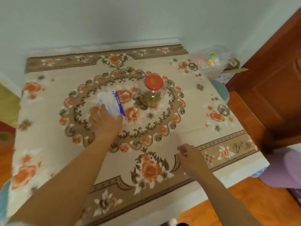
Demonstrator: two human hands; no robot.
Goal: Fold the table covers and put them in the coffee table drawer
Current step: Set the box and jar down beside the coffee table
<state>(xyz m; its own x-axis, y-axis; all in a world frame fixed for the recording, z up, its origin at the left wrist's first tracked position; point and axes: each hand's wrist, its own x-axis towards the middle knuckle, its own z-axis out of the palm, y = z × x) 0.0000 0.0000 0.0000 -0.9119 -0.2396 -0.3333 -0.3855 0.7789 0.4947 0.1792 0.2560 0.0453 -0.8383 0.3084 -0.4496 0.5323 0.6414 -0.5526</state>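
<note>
While the fingers of our left hand grasp the white packet just left of the jar, our right hand rests loosely curled, holding nothing, nearer us. The table cover lies flat under the jar. If we pull it now, we judge the jar could tip.

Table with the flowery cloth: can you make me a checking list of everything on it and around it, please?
Surface: table, hidden under the cover; only a pale edge shows.
Job's things: flowered table cover lies spread flat, not folded.
Clutter: white and blue packet at the centre; glass jar with red lid upright beside it; clear plastic bag at the far right corner.
Grips: left hand rests on the packet; right hand hovers near the front edge, fingers curled, holding nothing seen.
Cables: nothing seen.
Surroundings: pale wall behind; wooden door on the right; wooden floor.
</note>
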